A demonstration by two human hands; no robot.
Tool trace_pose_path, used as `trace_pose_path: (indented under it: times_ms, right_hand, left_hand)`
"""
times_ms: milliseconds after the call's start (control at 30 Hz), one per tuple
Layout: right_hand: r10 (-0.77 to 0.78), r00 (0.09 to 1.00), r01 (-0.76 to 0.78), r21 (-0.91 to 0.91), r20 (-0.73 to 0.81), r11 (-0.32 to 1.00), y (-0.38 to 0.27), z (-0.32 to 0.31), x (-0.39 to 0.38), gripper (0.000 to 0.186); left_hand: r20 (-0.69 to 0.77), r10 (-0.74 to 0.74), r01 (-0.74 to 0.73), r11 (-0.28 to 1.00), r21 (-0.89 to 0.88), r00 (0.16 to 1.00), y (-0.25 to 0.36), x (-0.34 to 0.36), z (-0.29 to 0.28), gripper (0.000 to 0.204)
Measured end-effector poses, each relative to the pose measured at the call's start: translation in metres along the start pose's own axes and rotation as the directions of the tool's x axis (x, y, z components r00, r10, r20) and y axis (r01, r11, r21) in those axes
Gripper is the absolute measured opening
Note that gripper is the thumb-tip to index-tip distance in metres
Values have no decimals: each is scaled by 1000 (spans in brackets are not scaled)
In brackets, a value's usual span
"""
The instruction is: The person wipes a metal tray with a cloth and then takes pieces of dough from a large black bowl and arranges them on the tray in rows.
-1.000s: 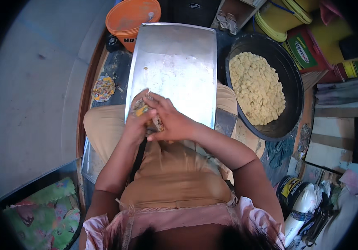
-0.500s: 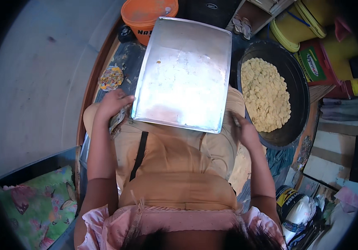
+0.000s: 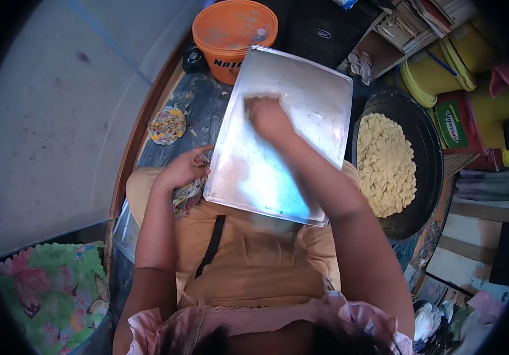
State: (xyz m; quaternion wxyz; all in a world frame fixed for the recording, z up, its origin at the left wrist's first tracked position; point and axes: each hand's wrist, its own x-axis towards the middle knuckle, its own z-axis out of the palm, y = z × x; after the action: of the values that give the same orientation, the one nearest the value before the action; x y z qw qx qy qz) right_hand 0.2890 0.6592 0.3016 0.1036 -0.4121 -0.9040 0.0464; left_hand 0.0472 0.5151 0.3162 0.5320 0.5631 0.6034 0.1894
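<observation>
A shiny rectangular metal baking tray rests slanted across my lap. Over its upper left part my right hand is pressed down with the fingers closed; a dark edge shows at the blurred fingertips, and I cannot make out what they hold. Beside the tray's left rim is my left hand, its index finger and thumb reaching the rim. The hand is closed on a bunched patterned cloth that shows below it and between the fingers.
A black tub at the right holds a heap of pale yellow dough pieces. An orange bucket stands behind the tray. A round patterned pad lies at the left. Yellow buckets and a red box crowd the right rear.
My right hand has moved from beside the tray's lower right edge onto its upper left surface. My left hand stays by the left rim. The whole view has shifted slightly.
</observation>
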Motion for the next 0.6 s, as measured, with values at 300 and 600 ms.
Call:
trace_pose_path:
  times_ms: [300, 600]
  right_hand:
    - [-110, 978, 135, -138, 180, 981, -49, -37, -88, 46]
    - [366, 929, -369, -98, -51, 924, 170, -48, 10, 48]
  left_hand:
    - [21, -51, 48, 992, 113, 999, 4, -15, 1, 72]
    - [9, -19, 17, 988, 152, 1000, 9, 16, 20, 69]
